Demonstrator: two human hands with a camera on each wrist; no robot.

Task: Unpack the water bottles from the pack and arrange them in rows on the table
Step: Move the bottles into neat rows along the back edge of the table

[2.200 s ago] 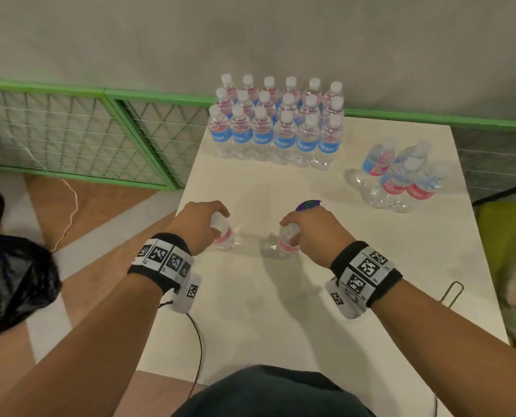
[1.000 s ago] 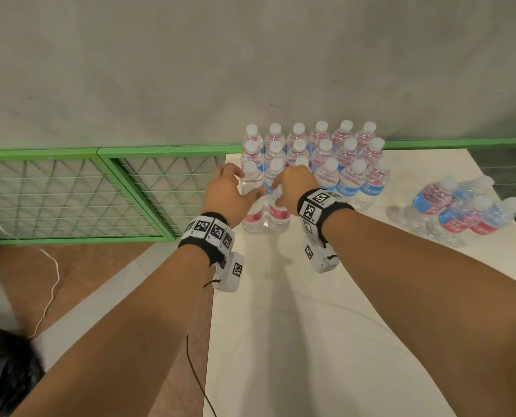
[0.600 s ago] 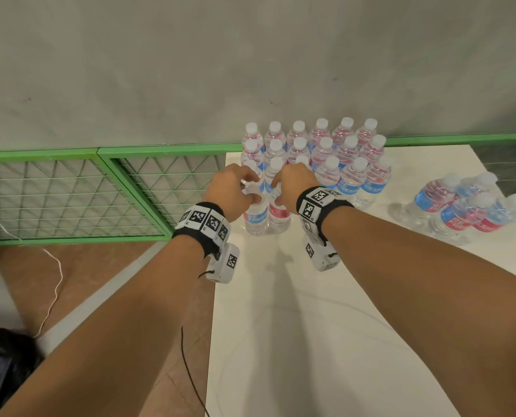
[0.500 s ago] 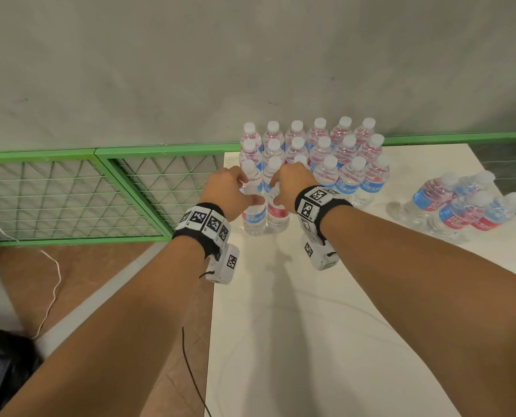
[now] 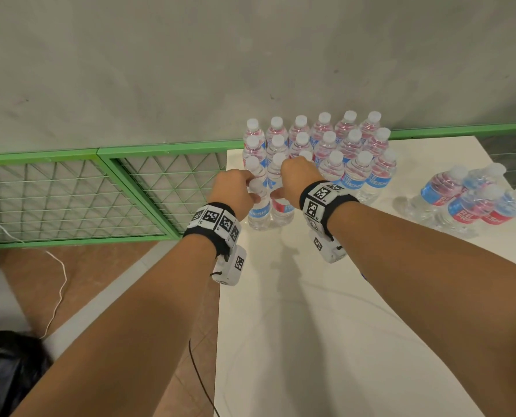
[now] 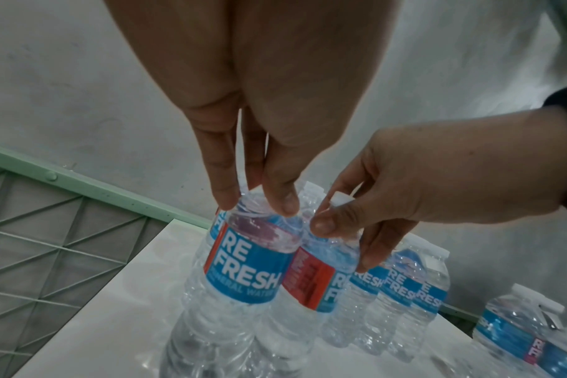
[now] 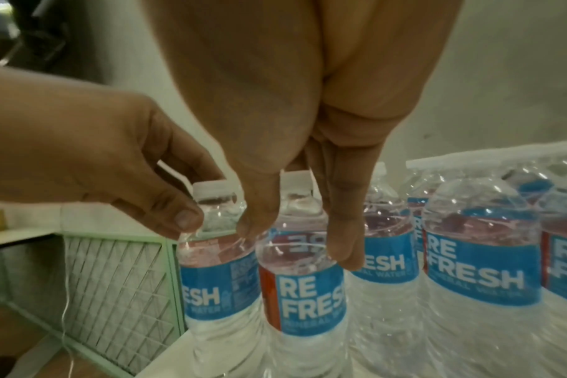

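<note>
Two clear water bottles with blue and red labels stand side by side on the white table [image 5: 326, 326], just in front of the left end of the rows of bottles [image 5: 341, 145]. My left hand [image 5: 252, 191] pinches the neck of the left bottle [image 5: 259, 210] from above, seen close in the left wrist view [image 6: 246, 271]. My right hand [image 5: 280, 191] holds the neck of the right bottle [image 5: 282, 210] in the same way, its fingers [image 7: 343, 245] hanging down over the shoulder of that bottle [image 7: 308, 289]. Both caps are partly hidden by the fingers.
A loose cluster of bottles [image 5: 467, 200] lies at the right of the table. A green mesh fence [image 5: 70, 194] runs along the table's left edge, against a grey wall. A white cable [image 5: 59, 284] and a black bag [image 5: 6, 374] lie on the floor at the left.
Both hands carried their bottles from mid-table to the far left and set them in front of the rows. Over the last half second they have barely moved.
</note>
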